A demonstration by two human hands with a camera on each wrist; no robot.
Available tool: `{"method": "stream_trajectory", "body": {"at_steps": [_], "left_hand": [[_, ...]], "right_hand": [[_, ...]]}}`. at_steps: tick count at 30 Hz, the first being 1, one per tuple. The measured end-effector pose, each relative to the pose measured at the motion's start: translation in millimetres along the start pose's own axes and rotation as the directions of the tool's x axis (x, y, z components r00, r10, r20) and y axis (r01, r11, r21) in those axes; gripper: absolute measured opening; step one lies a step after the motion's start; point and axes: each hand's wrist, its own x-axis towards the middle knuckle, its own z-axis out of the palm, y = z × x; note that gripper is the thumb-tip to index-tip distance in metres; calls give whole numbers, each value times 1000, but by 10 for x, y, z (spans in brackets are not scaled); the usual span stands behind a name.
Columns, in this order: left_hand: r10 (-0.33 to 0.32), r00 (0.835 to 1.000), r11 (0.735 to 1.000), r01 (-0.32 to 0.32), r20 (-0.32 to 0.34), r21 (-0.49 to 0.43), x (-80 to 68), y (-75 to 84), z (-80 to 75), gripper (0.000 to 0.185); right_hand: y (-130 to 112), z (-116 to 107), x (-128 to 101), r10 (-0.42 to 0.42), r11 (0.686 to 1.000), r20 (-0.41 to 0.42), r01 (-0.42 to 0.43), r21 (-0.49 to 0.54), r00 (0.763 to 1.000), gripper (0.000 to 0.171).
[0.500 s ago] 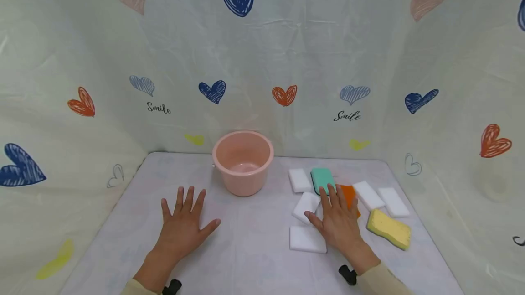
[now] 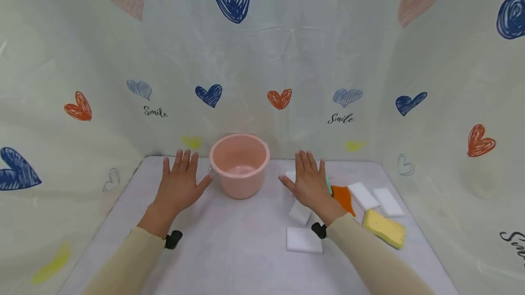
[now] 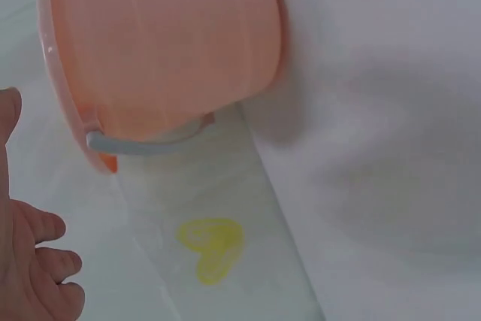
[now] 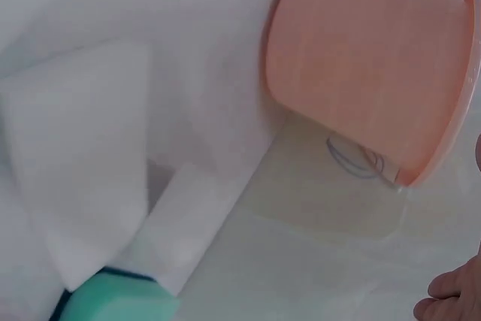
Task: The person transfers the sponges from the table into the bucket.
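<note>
A pink bucket (image 2: 242,185) stands upright at the back of the table, a pale handle (image 3: 150,143) hanging at its side in the left wrist view. To its left my left hand (image 2: 177,190) is held up with straight fingers and the thumb spread toward the bucket, holding nothing. On the other side my right hand (image 2: 311,188) is likewise raised, fingers straight and thumb pointing at the bucket. The right hand overlaps a green sponge (image 4: 120,298) and white sponge blocks (image 2: 301,213) in the head view. Both hands are apart from the bucket.
Right of the right hand lie an orange piece (image 2: 342,199), a yellow sponge (image 2: 384,228) and two white blocks, one of them a white block (image 2: 388,202) near the table edge. Another white block (image 2: 304,240) lies nearer the front. A heart-printed curtain (image 2: 246,58) surrounds the table.
Both hands have moved forward and up to either side of the bucket, the right one also shifting left, off the orange piece. The bucket and sponges stay put; the head view has shifted slightly.
</note>
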Motion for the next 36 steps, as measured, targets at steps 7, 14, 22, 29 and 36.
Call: {"method": "stream_trajectory", "body": {"at_steps": [7,14,22,29,36], "left_hand": [[3,999,1000,-2,38,-2,360,199,103,89],[-6,994,1000,5,108,4,500,304,207,87],[0,982,994,21,190,-107,548,280,199,85],[59,962,987,-16,267,-160,574,293,184,89],[75,941,988,-27,329,-149,507,443,145,92]], "right_hand": [[-432,165,324,-57,994,53,52,97,997,93],[-655,280,333,-124,986,72,115,117,990,92],[-710,232,274,-161,986,86,157,52,983,93],[-630,110,227,-151,986,59,146,83,987,92],[-465,17,226,-69,990,88,58,128,994,91]]}}
